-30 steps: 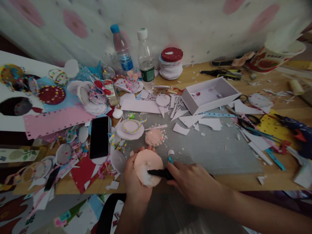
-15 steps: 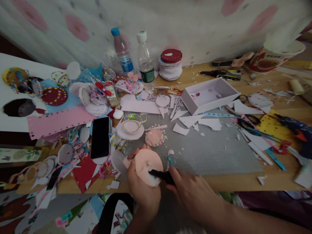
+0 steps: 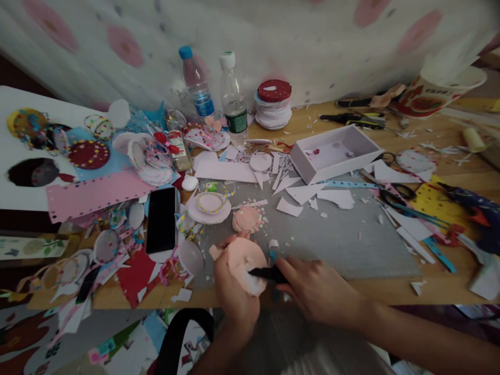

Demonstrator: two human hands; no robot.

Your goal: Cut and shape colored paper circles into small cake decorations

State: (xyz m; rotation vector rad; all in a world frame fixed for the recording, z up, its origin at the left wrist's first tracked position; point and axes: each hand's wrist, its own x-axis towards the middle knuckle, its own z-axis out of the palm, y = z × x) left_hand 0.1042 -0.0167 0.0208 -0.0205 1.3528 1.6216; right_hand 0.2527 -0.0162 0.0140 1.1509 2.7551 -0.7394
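Near the table's front edge, my left hand [image 3: 234, 297] grips a round peach-coloured disc [image 3: 244, 260] from below and the left. A small tab sticks out past its fingers, and a whitish patch shows on the lower part of the disc's face. My right hand [image 3: 312, 284] closes around a black tool with a narrow tip [image 3: 263, 273]; its exact kind is hard to make out. That tip rests at or just over the whitish patch. Just beyond the disc lies a peach round piece with small beads [image 3: 247, 219], beside a white disc ringed with yellow beads [image 3: 210, 205].
A grey mat [image 3: 332, 245] covers the table's middle, strewn with paper scraps. Behind stand a white box [image 3: 338, 156], two bottles [image 3: 236, 104] and a stack of discs [image 3: 273, 107]. A phone [image 3: 161, 220] lies left; scissors [image 3: 398, 192] lie right.
Both hands have shifted slightly to the right, carrying the peach disc and the black tool along. The tool's tip stays at the whitish patch.
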